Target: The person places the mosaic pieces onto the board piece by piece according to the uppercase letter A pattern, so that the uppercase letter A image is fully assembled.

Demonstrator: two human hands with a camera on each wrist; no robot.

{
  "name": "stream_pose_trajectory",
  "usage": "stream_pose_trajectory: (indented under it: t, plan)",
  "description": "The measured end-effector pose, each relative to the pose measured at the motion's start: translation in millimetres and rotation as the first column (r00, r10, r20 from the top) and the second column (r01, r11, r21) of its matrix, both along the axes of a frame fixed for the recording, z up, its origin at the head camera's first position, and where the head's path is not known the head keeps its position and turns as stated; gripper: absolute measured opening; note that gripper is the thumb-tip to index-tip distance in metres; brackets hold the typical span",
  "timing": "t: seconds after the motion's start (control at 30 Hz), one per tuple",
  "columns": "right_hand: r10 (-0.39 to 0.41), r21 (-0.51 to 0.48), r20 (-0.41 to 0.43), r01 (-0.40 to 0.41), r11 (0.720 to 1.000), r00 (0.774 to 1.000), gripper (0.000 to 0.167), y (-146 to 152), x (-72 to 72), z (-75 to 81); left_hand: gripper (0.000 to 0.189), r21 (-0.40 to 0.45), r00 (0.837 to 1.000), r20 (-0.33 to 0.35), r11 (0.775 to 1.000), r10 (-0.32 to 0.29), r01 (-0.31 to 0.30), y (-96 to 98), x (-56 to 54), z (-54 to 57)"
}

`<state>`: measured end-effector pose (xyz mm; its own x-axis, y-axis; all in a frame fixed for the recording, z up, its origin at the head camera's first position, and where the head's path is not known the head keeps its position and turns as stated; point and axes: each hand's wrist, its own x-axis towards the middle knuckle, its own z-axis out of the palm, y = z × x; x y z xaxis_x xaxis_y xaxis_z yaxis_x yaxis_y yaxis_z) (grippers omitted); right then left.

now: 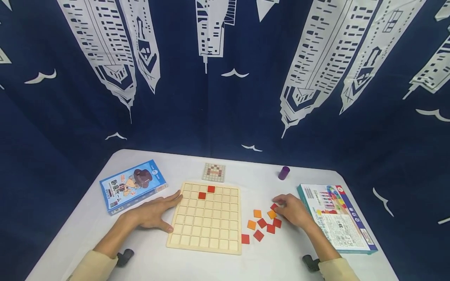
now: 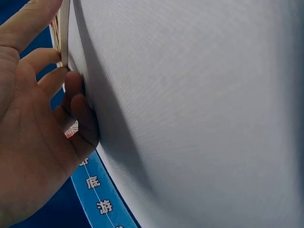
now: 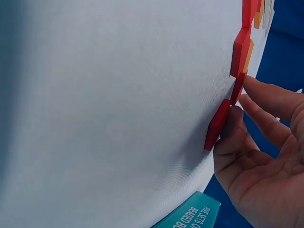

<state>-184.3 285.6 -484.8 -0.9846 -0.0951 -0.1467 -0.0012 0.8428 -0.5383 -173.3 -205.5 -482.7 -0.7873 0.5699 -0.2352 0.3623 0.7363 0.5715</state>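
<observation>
A pale wooden grid board (image 1: 204, 224) lies on the table with two red tiles set in its upper cells, one of them a red square (image 1: 211, 189). My left hand (image 1: 154, 212) spreads along the board's left side, thumb and fingertips at its edge. In the left wrist view, the fingers (image 2: 50, 59) rest against that edge. To the right of the board, my right hand (image 1: 292, 210) pinches a red tile (image 3: 239, 89) between thumb and fingers. Loose red and orange tiles lie around it, including an orange tile (image 1: 258, 214) and another red tile (image 3: 217, 125) beside the fingertips.
Behind the board lies a small pattern card (image 1: 213, 172). A blue game box (image 1: 133, 187) sits at the left, and a teal-edged box (image 1: 337, 218) at the right. A purple cylinder (image 1: 283, 173) stands near the back edge of the white table (image 1: 246, 160).
</observation>
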Motion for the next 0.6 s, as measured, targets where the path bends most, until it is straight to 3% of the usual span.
stream_pose_trajectory:
  t: [0.6]
  plan:
    - [0.009, 0.008, -0.029, -0.009, 1.000, 1.000, 0.028, -5.1, 2.4, 0.0, 0.113, -0.016, 1.000, -0.003, 1.000, -0.012, 0.012, 0.7, -1.9, -4.0]
